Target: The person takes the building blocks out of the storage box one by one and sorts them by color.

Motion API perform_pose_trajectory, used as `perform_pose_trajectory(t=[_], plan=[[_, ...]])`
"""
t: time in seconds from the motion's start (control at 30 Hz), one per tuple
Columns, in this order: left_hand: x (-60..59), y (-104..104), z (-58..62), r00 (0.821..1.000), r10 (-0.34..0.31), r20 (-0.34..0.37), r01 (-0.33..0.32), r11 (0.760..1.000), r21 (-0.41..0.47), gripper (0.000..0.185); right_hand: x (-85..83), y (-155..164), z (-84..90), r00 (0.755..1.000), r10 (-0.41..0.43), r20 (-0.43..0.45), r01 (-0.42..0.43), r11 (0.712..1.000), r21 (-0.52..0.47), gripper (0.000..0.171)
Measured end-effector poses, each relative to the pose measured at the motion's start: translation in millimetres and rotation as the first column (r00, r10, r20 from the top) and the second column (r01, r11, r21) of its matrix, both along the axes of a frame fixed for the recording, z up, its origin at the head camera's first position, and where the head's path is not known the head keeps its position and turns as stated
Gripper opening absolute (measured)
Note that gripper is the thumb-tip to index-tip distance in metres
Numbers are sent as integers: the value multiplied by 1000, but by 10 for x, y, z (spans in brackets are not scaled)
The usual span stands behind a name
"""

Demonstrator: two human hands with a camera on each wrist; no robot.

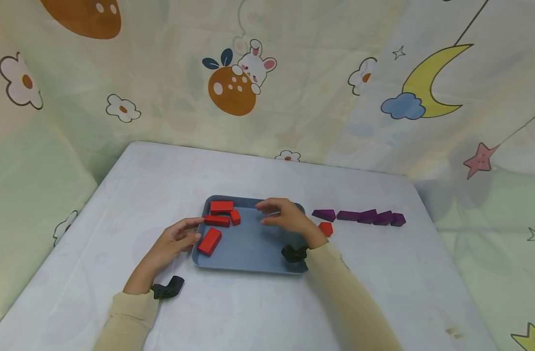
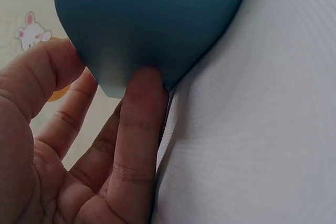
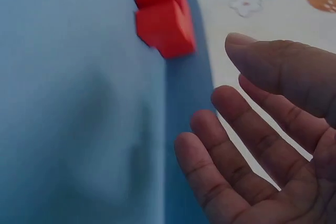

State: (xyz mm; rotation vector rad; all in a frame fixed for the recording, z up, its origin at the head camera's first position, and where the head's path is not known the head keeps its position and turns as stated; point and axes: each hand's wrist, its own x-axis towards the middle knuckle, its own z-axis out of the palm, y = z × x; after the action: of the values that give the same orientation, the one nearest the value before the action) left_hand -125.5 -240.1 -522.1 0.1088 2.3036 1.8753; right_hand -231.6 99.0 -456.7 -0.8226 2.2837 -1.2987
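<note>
At the left end of the blue-grey tray (image 1: 254,261), my left hand (image 1: 173,241) holds the rim, with thumb and fingertips against the wall; the left wrist view shows them close on the tray (image 2: 152,19). Several red blocks (image 1: 209,241) lie inside the tray's left part, long ones and a small one (image 1: 235,217). Over the tray's right half hovers my right hand (image 1: 289,214), its fingers relaxed and nothing between them. In the right wrist view that hand (image 3: 262,140) is apart from the red blocks (image 3: 165,27).
Right of the tray, a row of purple blocks (image 1: 348,215) runs across the white tabletop (image 1: 403,278). A single red block (image 1: 326,229) sits beside the tray's right end, close to my right wrist. A patterned cloth (image 1: 162,73) hangs behind the table.
</note>
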Motion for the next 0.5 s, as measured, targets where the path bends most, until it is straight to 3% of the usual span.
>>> perform_pose_trajectory(t=[0.2, 0.5], plan=[[1, 15, 29, 1000, 2, 1, -2, 1000, -2, 50, -50, -347, -103, 998, -7, 69, 4, 999, 45, 49], [0, 6, 34, 1000, -8, -5, 8, 1000, 14, 50, -89, -602, -237, 992, -110, 62, 108, 993, 42, 47]])
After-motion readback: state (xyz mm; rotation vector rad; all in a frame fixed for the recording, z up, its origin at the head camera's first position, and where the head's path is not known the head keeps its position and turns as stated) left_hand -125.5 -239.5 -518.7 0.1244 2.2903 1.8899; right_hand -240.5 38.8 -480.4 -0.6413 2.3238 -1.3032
